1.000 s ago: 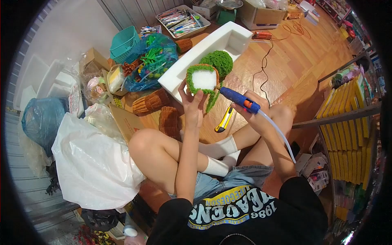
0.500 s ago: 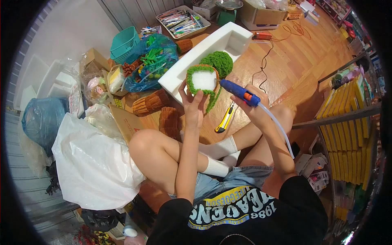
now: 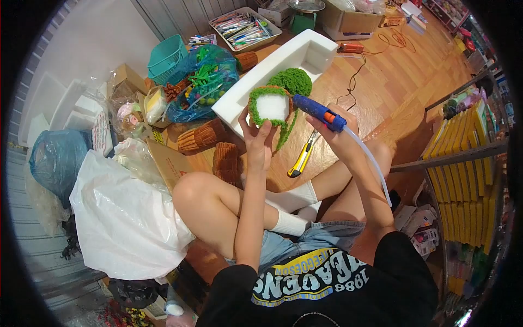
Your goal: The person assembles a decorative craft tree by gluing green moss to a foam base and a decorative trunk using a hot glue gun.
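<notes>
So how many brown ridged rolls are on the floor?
3 in view: one roll below the blue bag, a second roll near the left knee, and a third roll beside the pen tray. Bags may hide more.

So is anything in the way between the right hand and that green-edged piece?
Only the blue glue gun that the right hand holds, its tip by the rim of the green-edged piece; nothing else visible. The left hand grips the piece's lower side, and the yellow cutter lies on the floor, outside that gap.
</notes>
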### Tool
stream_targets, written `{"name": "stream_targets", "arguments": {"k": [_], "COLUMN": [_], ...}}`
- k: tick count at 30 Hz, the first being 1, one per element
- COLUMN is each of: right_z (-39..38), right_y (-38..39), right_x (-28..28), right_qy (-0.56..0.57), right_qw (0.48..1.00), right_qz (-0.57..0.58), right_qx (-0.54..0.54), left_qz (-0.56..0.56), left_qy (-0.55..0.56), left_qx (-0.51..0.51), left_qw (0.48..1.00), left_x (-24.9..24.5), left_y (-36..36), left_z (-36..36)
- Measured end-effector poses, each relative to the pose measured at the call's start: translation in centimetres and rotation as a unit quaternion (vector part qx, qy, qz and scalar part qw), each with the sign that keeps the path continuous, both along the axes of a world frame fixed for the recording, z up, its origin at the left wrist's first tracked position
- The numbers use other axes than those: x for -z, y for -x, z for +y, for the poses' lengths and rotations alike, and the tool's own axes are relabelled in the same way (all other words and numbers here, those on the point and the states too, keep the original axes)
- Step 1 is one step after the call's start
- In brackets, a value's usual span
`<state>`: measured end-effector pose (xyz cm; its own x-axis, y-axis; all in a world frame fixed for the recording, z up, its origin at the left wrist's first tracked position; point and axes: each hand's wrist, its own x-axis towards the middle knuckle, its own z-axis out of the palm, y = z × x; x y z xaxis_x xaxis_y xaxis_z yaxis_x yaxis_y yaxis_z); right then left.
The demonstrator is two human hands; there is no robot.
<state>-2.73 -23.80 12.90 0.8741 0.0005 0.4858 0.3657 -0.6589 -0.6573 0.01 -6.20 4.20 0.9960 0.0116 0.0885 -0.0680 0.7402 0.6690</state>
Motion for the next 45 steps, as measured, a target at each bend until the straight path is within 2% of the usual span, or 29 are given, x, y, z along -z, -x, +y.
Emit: {"name": "stream_targets", "arguments": {"k": [7, 19, 22, 24, 25, 30, 31, 33, 35, 37, 38, 39, 41, 42, 43, 45], "right_z": [0.3, -0.4, -0.6, -0.9, -1.9, -7.7, -8.7, -10.0, -10.4, -10.4, -10.3, -10.4, -10.4, -10.2, -10.5, -11.5], "right_y": [0.6, 1.2, 1.2, 1.4, 1.1, -5.3, -6.1, -7.7, -8.2, -8.3, -8.4, -8.5, -9.2, -9.8, -10.5, -11.6], "right_x": [-0.3, 1.0, 1.8, 2.8, 3.8, 12.5, 14.9, 19.9, 22.9, 25.6, 26.4, 27.1, 29.2, 30.4, 31.7, 33.7], "right_qy": [-0.016, 0.012, -0.008, -0.191, -0.296, -0.497, -0.497, -0.611, -0.598, -0.606, -0.554, -0.554, -0.444, -0.418, -0.418, -0.171], "right_qw": [0.999, 0.999, 0.998, 0.979, 0.94, 0.828, 0.828, 0.739, 0.716, 0.71, 0.74, 0.739, 0.793, 0.819, 0.819, 0.833], "right_qz": [-0.024, 0.008, -0.032, 0.074, 0.168, 0.217, 0.215, 0.24, 0.299, 0.305, 0.311, 0.312, 0.324, 0.281, 0.28, 0.306], "right_qx": [-0.026, -0.028, -0.061, 0.007, 0.032, 0.142, 0.143, 0.15, 0.2, 0.19, 0.222, 0.223, 0.262, 0.274, 0.275, 0.428], "left_qz": [0.004, 0.006, 0.013, 0.015, 0.017, 0.012, 0.014, 0.014, 0.038, 0.02, 0.003, 0.004, 0.031, 0.031, 0.036, 0.039], "left_qy": [0.006, 0.005, 0.013, 0.023, 0.032, 0.039, 0.037, 0.035, 0.013, 0.009, 0.007, 0.007, 0.051, 0.051, 0.045, 0.039], "left_qx": [-0.001, -0.005, -0.004, -0.001, -0.007, -0.01, -0.001, 0.007, 0.017, 0.016, 0.014, 0.014, 0.018, 0.018, 0.021, 0.023], "left_qw": [1.0, 1.0, 1.0, 1.0, 0.999, 0.999, 0.999, 0.999, 0.999, 1.0, 1.0, 1.0, 0.998, 0.998, 0.998, 0.998], "left_x": [-0.1, 0.3, 1.0, 1.2, 1.0, 0.3, 0.4, 0.8, 1.3, 0.8, 0.5, 0.1, -0.5, -0.4, 0.0, 0.0], "left_y": [0.0, -0.1, -0.4, -0.5, -0.4, -0.2, -0.2, -0.4, -0.4, -0.3, -0.2, -0.1, 0.2, 0.2, 0.1, 0.1], "left_z": [0.0, 0.2, 0.5, 0.6, 0.6, 0.5, 0.4, 0.4, 0.5, 0.5, 0.5, 0.4, 0.2, 0.3, 0.4, 0.4]}}
